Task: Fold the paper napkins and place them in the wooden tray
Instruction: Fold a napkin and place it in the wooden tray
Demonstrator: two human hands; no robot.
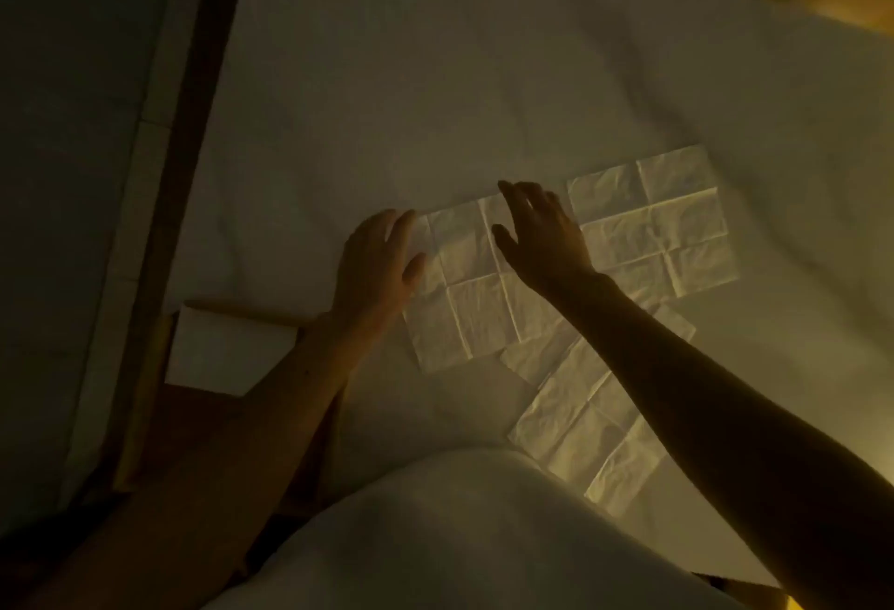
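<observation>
In dim light, three unfolded white paper napkins lie on a white sheet. The middle napkin [476, 307] lies flat under both hands. My left hand [377, 263] rests palm down on its left edge, fingers apart. My right hand [542, 234] hovers over its upper right part, fingers spread, holding nothing. A second napkin [663, 217] lies to the right, a third napkin [585, 430] nearer me, partly under my right forearm. The wooden tray [145, 391] sits at the left under my left forearm, with a folded white napkin [227, 350] in it.
The white sheet [484, 77] covers the whole work surface and is wrinkled. A dark wooden edge [193, 125] runs along its left side, with floor beyond. A white rounded fold of cloth [459, 537] lies close to me at the bottom.
</observation>
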